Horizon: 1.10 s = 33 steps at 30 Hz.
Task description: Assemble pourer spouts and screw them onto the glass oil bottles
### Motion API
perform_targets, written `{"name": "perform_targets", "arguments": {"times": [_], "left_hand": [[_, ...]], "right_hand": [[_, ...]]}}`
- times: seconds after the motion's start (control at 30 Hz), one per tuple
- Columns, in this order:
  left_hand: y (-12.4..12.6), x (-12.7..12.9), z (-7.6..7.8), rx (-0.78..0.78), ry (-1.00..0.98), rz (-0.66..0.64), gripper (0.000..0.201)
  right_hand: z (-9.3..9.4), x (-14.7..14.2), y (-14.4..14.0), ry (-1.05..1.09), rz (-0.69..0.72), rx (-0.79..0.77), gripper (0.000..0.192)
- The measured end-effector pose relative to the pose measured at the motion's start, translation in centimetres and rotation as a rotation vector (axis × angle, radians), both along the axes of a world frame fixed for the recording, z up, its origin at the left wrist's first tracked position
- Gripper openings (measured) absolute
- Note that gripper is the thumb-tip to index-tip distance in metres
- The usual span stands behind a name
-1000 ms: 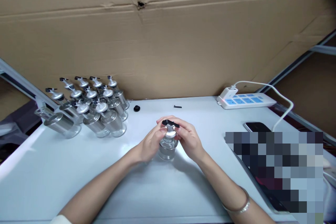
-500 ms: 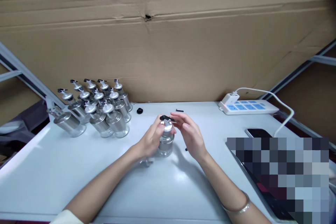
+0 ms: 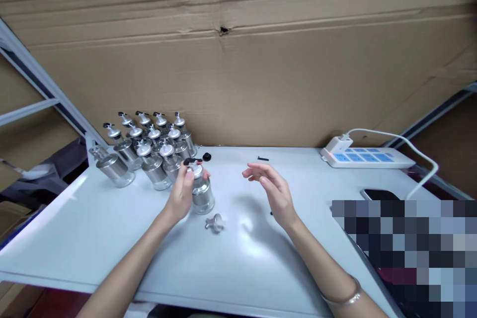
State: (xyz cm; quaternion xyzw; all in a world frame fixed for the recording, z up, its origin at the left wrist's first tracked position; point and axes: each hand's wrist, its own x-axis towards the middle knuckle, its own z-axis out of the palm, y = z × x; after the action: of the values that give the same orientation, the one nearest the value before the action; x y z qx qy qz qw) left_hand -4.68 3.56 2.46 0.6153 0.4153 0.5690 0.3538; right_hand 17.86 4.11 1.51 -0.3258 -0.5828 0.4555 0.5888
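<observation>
A: Left hand (image 3: 181, 194) has its fingers wrapped around a small glass bottle (image 3: 202, 194), silver cap on, black lever on top. It stands on the table (image 3: 112, 238), just beside the cluster of finished bottles (image 3: 149, 151) at the back left.

B: And the right hand (image 3: 274, 191)?

A: Fingers spread, holding nothing, hovering above the table well apart from the bottle.

B: So how far along does it look?

A: About a dozen capped bottles are grouped already, and this one looks assembled and nearly in with them. But there is a loose silver cap piece (image 3: 214, 223) lying just in front of the bottle, plus a black round part (image 3: 206, 157) and a thin black pin (image 3: 263, 159) farther back.

B: So parts remain.

A: I judge more assembly is left.
</observation>
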Motion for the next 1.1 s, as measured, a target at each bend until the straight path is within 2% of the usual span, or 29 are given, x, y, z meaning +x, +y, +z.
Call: {"name": "perform_targets", "arguments": {"times": [0.2,0.3,0.43,0.6,0.7,0.87,1.1], "left_hand": [[-3.1,-4.4,0.4,-0.002,-0.114,0.296,0.041],[-3.8,-7.1,0.5,0.047,-0.122,0.452,0.041],[-2.9,-11.2,0.5,0.154,-0.068,0.662,0.032],[0.2,-14.8,0.2,0.197,0.036,0.681,0.024],[2.2,-15.1,0.1,0.209,0.081,0.690,0.023],[4.6,-14.2,0.2,0.251,0.155,0.709,0.016],[5.5,-13.1,1.1,0.244,0.205,0.857,0.015]], "right_hand": [[-0.2,0.0,0.0,-0.022,-0.020,0.010,0.028],[-0.2,0.0,0.0,-0.026,-0.031,0.007,0.028],[-0.3,-0.1,-0.1,-0.028,-0.038,0.009,0.026],[-0.2,-0.2,-0.2,-0.040,-0.046,0.009,0.026],[-0.2,-0.2,-0.2,-0.046,-0.057,0.014,0.026],[-0.1,-0.1,-0.2,-0.052,-0.060,0.018,0.026],[0.3,0.1,-0.3,-0.034,-0.061,0.024,0.026]]}}
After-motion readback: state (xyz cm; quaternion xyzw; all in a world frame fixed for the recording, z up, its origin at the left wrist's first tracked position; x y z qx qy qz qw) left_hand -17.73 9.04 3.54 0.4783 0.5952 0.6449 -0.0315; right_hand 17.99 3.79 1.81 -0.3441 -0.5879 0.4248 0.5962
